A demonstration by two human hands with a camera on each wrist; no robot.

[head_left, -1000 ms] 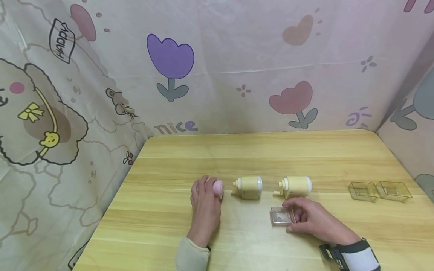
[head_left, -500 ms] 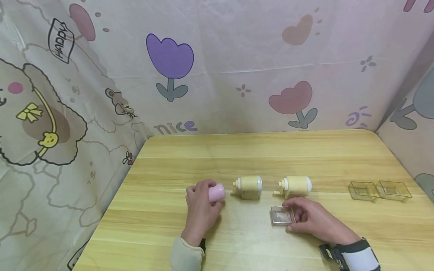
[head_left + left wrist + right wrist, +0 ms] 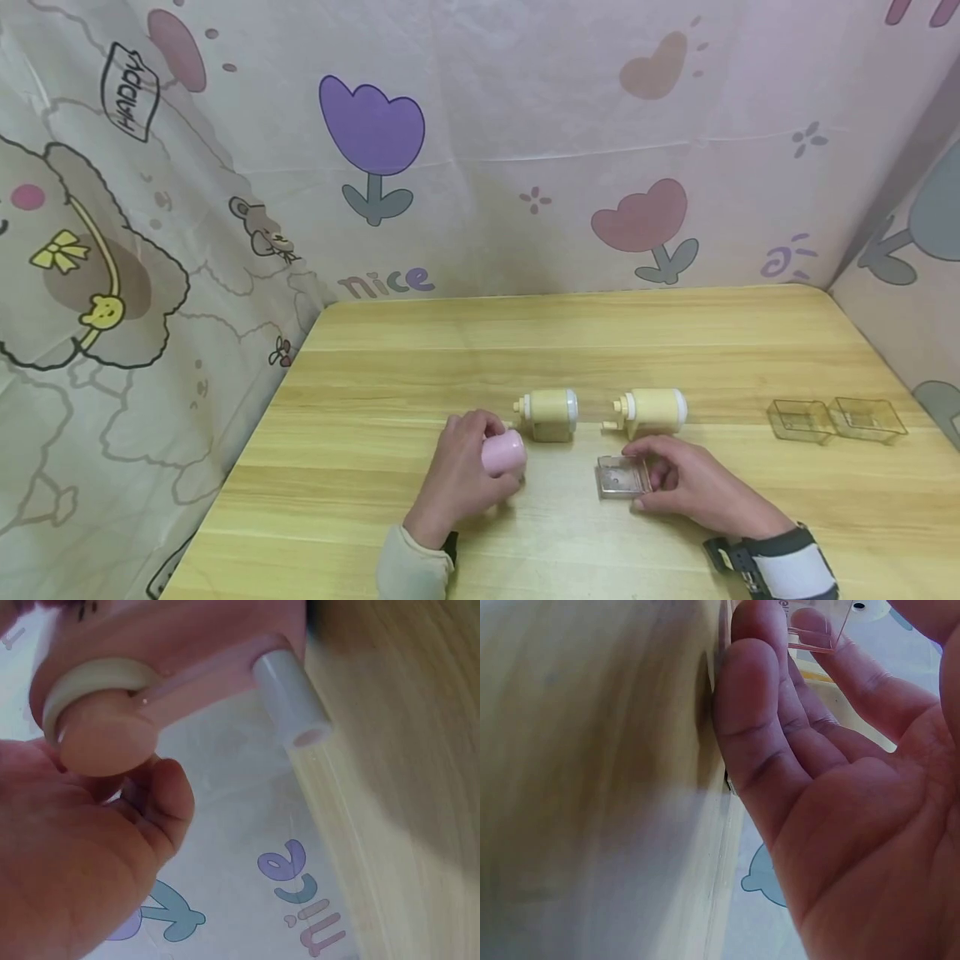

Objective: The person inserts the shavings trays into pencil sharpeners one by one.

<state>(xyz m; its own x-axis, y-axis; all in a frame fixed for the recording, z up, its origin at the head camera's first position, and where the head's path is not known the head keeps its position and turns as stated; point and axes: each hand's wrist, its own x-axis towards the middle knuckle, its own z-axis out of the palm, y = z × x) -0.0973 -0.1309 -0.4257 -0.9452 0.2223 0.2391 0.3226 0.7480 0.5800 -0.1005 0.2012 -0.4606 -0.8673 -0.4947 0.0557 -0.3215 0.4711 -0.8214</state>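
My left hand (image 3: 468, 475) grips a small pink hand-crank pencil sharpener (image 3: 503, 452), held in front of the yellow ones. In the left wrist view the sharpener (image 3: 217, 656) shows its crank with a pale handle (image 3: 289, 697), a cream ring and a rounded knob. My right hand (image 3: 693, 483) holds a small clear tray (image 3: 621, 478) by its right side, thumb at the near corner and index finger at the far one. The tray lies on the table. In the right wrist view only a corner of the clear tray (image 3: 817, 626) shows beyond the fingers.
Two yellow crank sharpeners, a left one (image 3: 551, 412) and a right one (image 3: 652, 412), lie in a row behind the hands. Two clear yellowish trays, one smaller (image 3: 801, 421) and one larger (image 3: 867, 421), stand at the right of the wooden table (image 3: 480, 333). Printed cloth hangs behind.
My left hand has lifted and turned the pink sharpener and brought it to the right and nearer, toward the clear tray. My right hand and its tray have stayed in place.
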